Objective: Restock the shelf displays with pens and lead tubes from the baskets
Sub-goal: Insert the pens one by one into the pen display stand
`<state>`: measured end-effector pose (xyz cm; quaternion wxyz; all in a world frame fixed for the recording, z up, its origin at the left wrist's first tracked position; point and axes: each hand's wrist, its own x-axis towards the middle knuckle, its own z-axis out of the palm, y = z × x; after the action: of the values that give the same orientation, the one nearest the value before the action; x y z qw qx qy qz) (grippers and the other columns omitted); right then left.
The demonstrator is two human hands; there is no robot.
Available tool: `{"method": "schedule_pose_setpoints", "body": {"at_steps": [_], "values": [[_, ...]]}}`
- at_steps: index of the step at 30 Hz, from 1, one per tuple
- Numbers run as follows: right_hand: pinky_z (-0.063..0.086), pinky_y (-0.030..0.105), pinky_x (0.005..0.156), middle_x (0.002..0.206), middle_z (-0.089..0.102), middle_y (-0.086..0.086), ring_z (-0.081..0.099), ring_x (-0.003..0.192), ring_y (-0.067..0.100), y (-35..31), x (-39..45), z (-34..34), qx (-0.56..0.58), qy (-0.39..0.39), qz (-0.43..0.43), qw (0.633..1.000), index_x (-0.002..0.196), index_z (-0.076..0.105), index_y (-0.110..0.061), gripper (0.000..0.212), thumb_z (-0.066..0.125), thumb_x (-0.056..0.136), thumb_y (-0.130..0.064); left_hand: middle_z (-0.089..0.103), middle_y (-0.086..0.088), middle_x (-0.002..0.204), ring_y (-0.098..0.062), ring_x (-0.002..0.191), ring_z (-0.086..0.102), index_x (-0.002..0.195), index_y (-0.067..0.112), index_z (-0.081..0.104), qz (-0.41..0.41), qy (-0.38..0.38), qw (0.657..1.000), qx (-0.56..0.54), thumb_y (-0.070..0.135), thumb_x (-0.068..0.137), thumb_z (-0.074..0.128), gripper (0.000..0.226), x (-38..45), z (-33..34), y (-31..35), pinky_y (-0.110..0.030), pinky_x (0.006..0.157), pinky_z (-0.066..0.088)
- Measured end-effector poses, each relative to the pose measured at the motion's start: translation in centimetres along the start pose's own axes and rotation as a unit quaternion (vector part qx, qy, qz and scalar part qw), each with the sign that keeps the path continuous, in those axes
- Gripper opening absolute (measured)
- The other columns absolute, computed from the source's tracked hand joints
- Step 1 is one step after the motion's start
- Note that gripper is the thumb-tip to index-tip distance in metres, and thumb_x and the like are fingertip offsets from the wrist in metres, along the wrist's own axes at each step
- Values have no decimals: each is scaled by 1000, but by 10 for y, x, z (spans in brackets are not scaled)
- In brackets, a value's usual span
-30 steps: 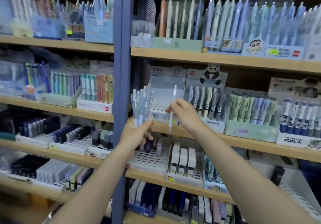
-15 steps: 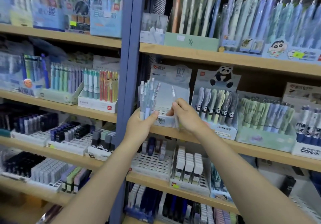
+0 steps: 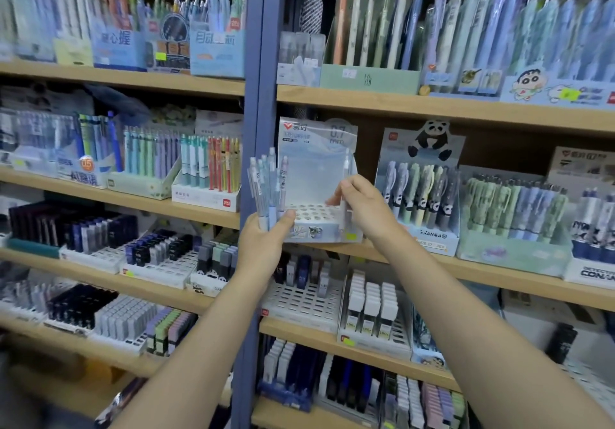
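Observation:
My left hand (image 3: 263, 245) is closed around a bundle of pale blue pens (image 3: 269, 185), held upright just left of a light blue display box (image 3: 316, 169) on the middle shelf. The box has a holed base with no pens standing in it. My right hand (image 3: 362, 209) pinches a single pale pen (image 3: 346, 175) and holds it upright at the box's right side, its lower end down at the holed base. Both forearms reach up from the bottom of the view.
A blue steel upright (image 3: 256, 95) divides the two shelf bays. A panda pen display (image 3: 419, 192) stands right of the box, with a green pen box (image 3: 512, 229) beyond it. Trays of lead tubes (image 3: 372, 308) fill the shelves below. Pen displays line the top shelf (image 3: 432, 105).
My right hand has lowered the single pen from in front of the box down to its holed base. My left hand has brought the pen bundle up closer to the box's left side.

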<state>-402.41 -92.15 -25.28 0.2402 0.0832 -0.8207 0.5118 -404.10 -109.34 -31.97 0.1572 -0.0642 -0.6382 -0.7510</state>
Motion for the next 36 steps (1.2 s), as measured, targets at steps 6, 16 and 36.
{"method": "schedule_pose_setpoints", "body": {"at_steps": [6,16,36], "values": [[44,28,64,78,53,2,50,68,13,-23,12,6,11,48,-50,998,104,66,-12,21,50,104,-25,69,-9,103,-22,85,66,102,10,66,-2,-4,1000,10,36,92,71,28,6,-5,-3,-28,59,52],[61,37,75,95,64,8,68,72,20,-19,45,40,74,17,6,997,112,64,-8,22,48,105,-22,59,-4,62,-13,42,45,78,14,55,-23,36,999,-6,30,84,81,31,20,-16,-4,-27,50,41],[56,36,67,68,71,8,70,66,23,7,77,79,-90,12,10,996,78,71,-4,26,72,91,-26,64,0,63,-13,44,46,83,10,63,-38,-37,998,-36,34,87,77,28,29,-21,-18,-27,53,42]]}}
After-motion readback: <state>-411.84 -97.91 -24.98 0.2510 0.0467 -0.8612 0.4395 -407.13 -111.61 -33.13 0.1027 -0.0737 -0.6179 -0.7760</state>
